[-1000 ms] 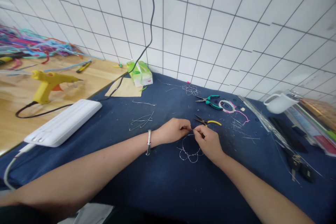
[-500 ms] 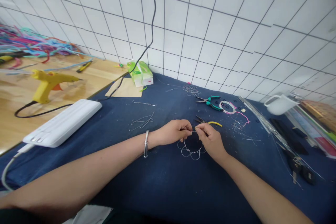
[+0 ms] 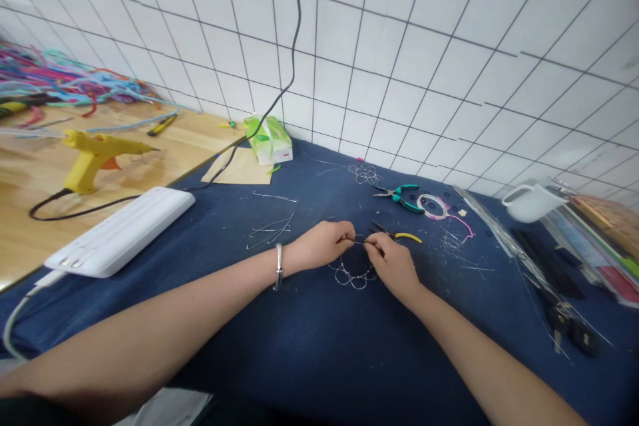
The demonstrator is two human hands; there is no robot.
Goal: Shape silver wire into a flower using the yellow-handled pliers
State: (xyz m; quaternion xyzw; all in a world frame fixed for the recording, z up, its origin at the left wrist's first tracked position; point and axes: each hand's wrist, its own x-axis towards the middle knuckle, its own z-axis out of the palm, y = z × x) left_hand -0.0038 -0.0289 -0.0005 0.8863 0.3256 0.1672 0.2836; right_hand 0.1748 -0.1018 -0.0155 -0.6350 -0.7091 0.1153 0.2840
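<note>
A ring of looped silver wire (image 3: 351,277) hangs between my hands, with petal-like loops along its lower edge. My left hand (image 3: 330,243) pinches the wire at the upper left of the ring. Opposite it, my right hand (image 3: 394,261) pinches the wire at the upper right, and a short stretch of wire shows between the fingertips. My fingers cover part of the ring. Just beyond the right hand lie pliers with a yellow handle (image 3: 408,237), partly hidden. Teal-handled pliers (image 3: 399,194) rest farther back.
Loose wire pieces (image 3: 269,231) lie left of my hands; a tangled wire bundle (image 3: 363,174) is near the wall. A white power strip (image 3: 122,231) and yellow glue gun (image 3: 94,158) are at left. A mug (image 3: 536,200), keys (image 3: 560,329) and a tissue pack (image 3: 269,140) surround the blue cloth.
Both hands have shifted slightly left with the wire ring. The gap between my fingertips has widened, showing more wire.
</note>
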